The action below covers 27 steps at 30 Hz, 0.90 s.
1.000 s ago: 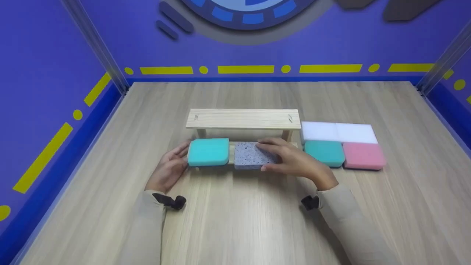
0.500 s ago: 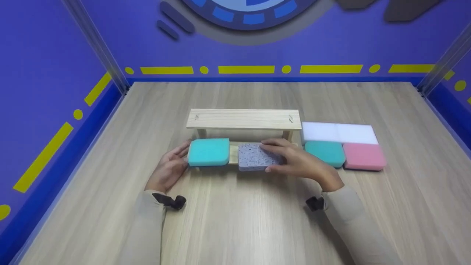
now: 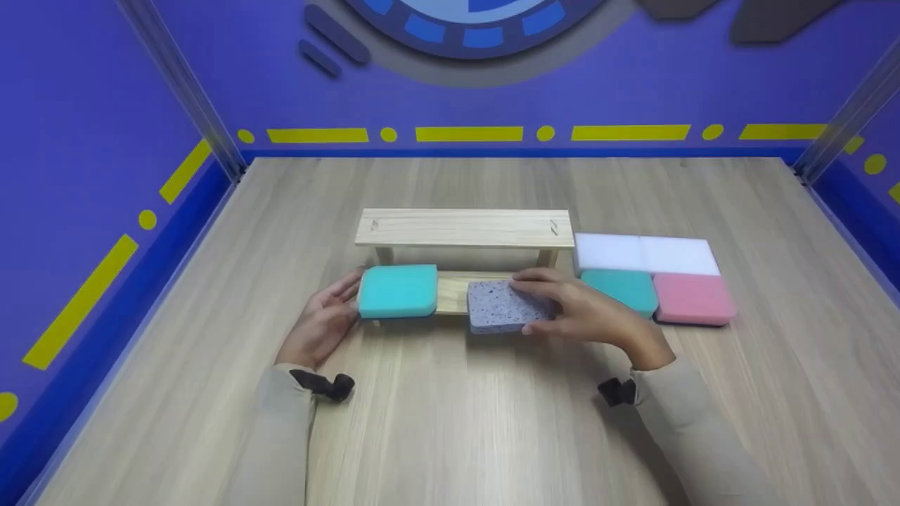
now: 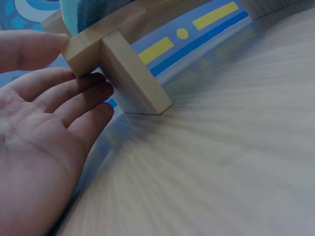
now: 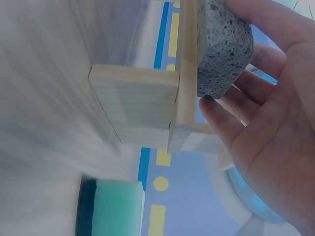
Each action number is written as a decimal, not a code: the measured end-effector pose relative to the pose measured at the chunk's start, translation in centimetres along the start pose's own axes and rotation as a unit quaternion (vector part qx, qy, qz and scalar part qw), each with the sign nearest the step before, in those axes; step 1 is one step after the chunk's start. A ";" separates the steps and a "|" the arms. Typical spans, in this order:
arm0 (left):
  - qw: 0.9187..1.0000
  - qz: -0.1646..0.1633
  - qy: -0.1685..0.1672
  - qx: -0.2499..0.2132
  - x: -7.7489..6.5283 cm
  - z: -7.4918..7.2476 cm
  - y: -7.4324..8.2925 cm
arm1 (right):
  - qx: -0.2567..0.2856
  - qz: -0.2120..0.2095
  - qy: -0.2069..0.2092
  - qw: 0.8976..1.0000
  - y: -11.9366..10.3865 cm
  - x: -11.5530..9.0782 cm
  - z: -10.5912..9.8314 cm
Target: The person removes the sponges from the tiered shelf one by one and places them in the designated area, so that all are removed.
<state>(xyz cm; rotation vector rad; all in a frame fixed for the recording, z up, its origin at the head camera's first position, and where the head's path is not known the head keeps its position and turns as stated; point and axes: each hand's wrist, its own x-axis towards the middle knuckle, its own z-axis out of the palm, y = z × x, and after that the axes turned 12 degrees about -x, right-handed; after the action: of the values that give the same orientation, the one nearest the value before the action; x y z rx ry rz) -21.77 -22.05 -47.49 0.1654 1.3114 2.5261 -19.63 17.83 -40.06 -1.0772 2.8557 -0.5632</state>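
Head view: the right grip (image 3: pixel 587 309) pinches the grey sponge (image 3: pixel 498 306) on the rack (image 3: pixel 464 228); the left grip (image 3: pixel 324 322) holds the rack's end.

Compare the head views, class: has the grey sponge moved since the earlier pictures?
Yes. Judged against the wooden rack, the grey sponge has moved right and slightly nearer the viewer.

dark-speckled grey block (image 3: pixel 499 307) mid-frame, turquoise sponge (image 3: pixel 398 291) left of centre, pink sponge (image 3: pixel 692 295) right, yellow-dashed blue wall (image 3: pixel 598 98) above.
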 end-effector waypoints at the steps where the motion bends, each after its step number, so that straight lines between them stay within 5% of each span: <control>1: 1.000 0.000 0.000 0.001 0.0 0.0 0.0 | 0.000 0.000 0.000 1.000 0.0 -0.1 -0.1; 27: 1.000 0.003 -0.001 0.000 0.0 -0.1 -0.1 | -0.015 0.000 0.000 1.000 1.0 -2.0 -0.8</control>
<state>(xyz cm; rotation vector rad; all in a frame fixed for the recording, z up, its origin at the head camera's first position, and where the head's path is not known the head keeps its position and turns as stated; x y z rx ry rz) -21.73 -22.05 -47.59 0.1715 1.3116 2.5314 -18.89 20.10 -39.81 -1.0811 2.8724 -0.5226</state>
